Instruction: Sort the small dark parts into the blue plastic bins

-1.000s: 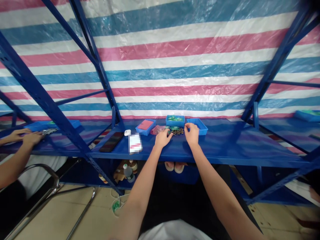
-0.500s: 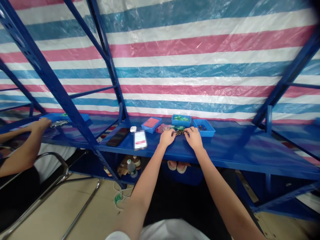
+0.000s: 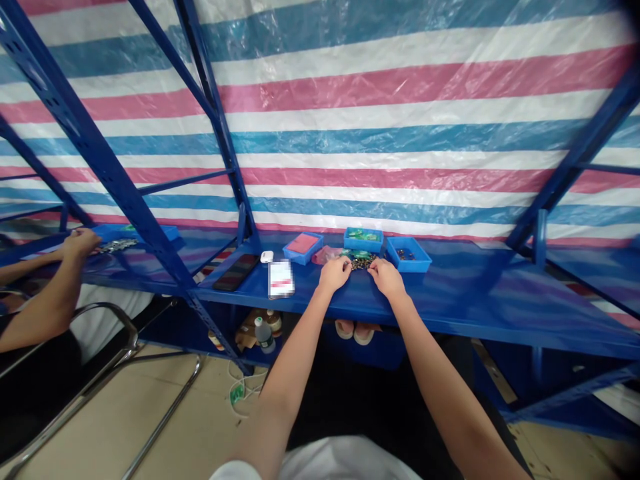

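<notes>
A pile of small metallic pieces (image 3: pixel 362 264) lies on the blue shelf table, too small for me to name their kind. My left hand (image 3: pixel 335 275) is at the pile's left edge, its fingers curled together. Opposite it, at the right edge, my right hand (image 3: pixel 387 277) has thumb and fingers drawn into a pinch. Whatever the fingertips hold is too small to make out. Behind the pile lie green packets and a pink plastic bag (image 3: pixel 326 254). A blue tray (image 3: pixel 363 246) with green packets stands farther back, and another blue tray (image 3: pixel 420 265) with a few small parts sits right.
Left of my hands are a blue tray with a pink pad (image 3: pixel 302 244), a white case (image 3: pixel 267 257), a blurred white card (image 3: pixel 281 279) and a dark phone (image 3: pixel 237 272). Blue posts (image 3: pixel 100 153) frame the table. A co-worker's hand (image 3: pixel 81 241) works at far left.
My right hand's fingers have drawn in from more spread to closely curled, still beside the pile. My left hand has barely moved. The co-worker's hand has shifted slightly.
</notes>
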Motion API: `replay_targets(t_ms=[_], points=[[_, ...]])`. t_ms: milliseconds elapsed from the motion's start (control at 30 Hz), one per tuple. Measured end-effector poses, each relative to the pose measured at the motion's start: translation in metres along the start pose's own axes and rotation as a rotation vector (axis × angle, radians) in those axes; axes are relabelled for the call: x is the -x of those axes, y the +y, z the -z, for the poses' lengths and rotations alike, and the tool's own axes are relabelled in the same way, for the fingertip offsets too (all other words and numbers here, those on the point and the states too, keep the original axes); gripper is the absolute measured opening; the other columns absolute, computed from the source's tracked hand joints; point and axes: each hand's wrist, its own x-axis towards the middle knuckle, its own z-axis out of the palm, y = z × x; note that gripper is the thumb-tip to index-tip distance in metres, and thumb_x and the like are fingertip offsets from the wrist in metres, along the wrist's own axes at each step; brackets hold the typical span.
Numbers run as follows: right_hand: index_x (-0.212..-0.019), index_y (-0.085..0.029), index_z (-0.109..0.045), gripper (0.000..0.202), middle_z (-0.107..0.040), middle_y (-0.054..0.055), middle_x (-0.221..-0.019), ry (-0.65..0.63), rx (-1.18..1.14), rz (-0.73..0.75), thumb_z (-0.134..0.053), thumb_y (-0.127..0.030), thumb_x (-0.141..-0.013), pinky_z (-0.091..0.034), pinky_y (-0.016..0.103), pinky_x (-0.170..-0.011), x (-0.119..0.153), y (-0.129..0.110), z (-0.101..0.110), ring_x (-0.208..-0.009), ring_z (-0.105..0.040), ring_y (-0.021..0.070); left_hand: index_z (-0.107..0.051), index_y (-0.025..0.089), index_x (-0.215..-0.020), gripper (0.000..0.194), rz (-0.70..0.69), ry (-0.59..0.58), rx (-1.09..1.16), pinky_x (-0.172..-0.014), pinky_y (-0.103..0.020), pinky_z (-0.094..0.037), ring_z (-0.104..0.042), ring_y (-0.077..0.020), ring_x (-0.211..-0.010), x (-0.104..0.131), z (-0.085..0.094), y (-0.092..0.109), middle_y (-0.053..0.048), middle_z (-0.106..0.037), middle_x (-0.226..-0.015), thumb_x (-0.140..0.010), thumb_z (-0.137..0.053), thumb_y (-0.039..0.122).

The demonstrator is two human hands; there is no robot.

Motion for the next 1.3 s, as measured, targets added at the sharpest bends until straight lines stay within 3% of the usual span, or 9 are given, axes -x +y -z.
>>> replay_targets(t_ms=[133, 267, 467, 733, 867, 967, 1133, 1300], points=[[-0.086, -0.02, -0.065, 0.011, -0.067, 0.009, -0.095, -0.018, -0.009, -0.015, -0.056, -0.021, -0.091, -0.046, 0.031, -0.076, 0.001, -0.002, 0.002, -0.085, -0.063, 0.0218, -0.069, 0.024, -0.1, 0.02, -0.009, 0.009, 0.011, -0.079, -0.027, -0.051, -0.067, -0.0192, -0.089, 0.0, 0.0, 0.0, -0.005, -0.073, -0.096, -0.095, -0.051, 0.03], [-0.086, -0.021, -0.065, 0.012, -0.07, 0.006, -0.088, 0.013, -0.196, 0.07, -0.054, -0.023, -0.091, -0.048, 0.031, -0.076, 0.002, -0.002, 0.005, -0.081, -0.065, 0.0213, -0.07, 0.024, -0.098, 0.02, -0.001, 0.011, 0.023, -0.08, -0.027, -0.051, -0.067, -0.0191, -0.088, 0.0, 0.001, 0.0, -0.005, -0.073, -0.094, -0.094, -0.051, 0.03], [-0.107, -0.023, -0.062, 0.02, -0.072, 0.005, -0.1, 0.082, -0.459, 0.21, -0.051, -0.022, -0.09, -0.052, 0.031, -0.082, 0.005, -0.003, 0.009, -0.092, -0.069, 0.0201, -0.069, 0.023, -0.097, 0.019, 0.0, 0.012, 0.045, -0.081, -0.027, -0.05, -0.067, -0.019, -0.088, 0.0, 0.001, 0.0, -0.005, -0.073, -0.096, -0.094, -0.051, 0.03], [-0.104, -0.023, -0.062, 0.02, -0.072, 0.003, -0.1, 0.014, -0.459, 0.215, -0.057, -0.02, -0.085, -0.052, 0.033, -0.081, 0.005, -0.004, 0.009, -0.082, -0.067, 0.0183, -0.069, 0.023, -0.097, 0.018, 0.007, 0.006, 0.046, -0.081, -0.027, -0.05, -0.067, -0.0189, -0.089, -0.001, 0.001, 0.0, -0.005, -0.072, -0.095, -0.093, -0.052, 0.029], [-0.091, -0.022, -0.065, 0.008, -0.07, 0.004, -0.09, 0.107, -0.365, 0.228, -0.058, -0.025, -0.087, -0.05, 0.033, -0.078, 0.005, -0.004, 0.009, -0.078, -0.062, 0.0194, -0.069, 0.024, -0.097, 0.018, -0.002, 0.011, 0.048, -0.082, -0.027, -0.05, -0.067, -0.0189, -0.089, -0.001, 0.001, -0.001, -0.004, -0.073, -0.095, -0.093, -0.052, 0.029], [-0.089, -0.02, -0.066, 0.014, -0.068, 0.007, -0.087, 0.275, -0.274, 0.167, -0.056, -0.029, -0.091, -0.046, 0.033, -0.079, 0.005, -0.004, 0.013, -0.081, -0.059, 0.021, -0.069, 0.024, -0.097, 0.018, -0.017, 0.017, 0.051, -0.081, -0.027, -0.05, -0.067, -0.0189, -0.088, -0.002, 0.0, -0.002, -0.004, -0.073, -0.094, -0.094, -0.052, 0.029], [-0.093, -0.019, -0.068, 0.022, -0.067, 0.01, -0.093, 0.512, 0.011, -0.056, -0.049, -0.03, -0.095, -0.034, 0.04, -0.089, 0.004, 0.003, 0.024, -0.092, -0.052, 0.0254, -0.07, 0.023, -0.095, 0.019, -0.019, 0.011, 0.055, -0.081, -0.027, -0.05, -0.067, -0.019, -0.089, -0.002, -0.001, -0.004, -0.005, -0.073, -0.094, -0.094, -0.051, 0.028], [-0.1, -0.019, -0.071, 0.029, -0.066, 0.015, -0.104, 0.609, 0.138, -0.305, -0.045, -0.03, -0.094, -0.024, 0.05, -0.094, 0.003, 0.011, 0.022, -0.106, -0.043, 0.0312, -0.07, 0.023, -0.094, 0.021, -0.023, 0.003, 0.039, -0.08, -0.026, -0.05, -0.067, -0.0191, -0.089, -0.003, -0.001, -0.005, -0.004, -0.073, -0.093, -0.094, -0.05, 0.029]])
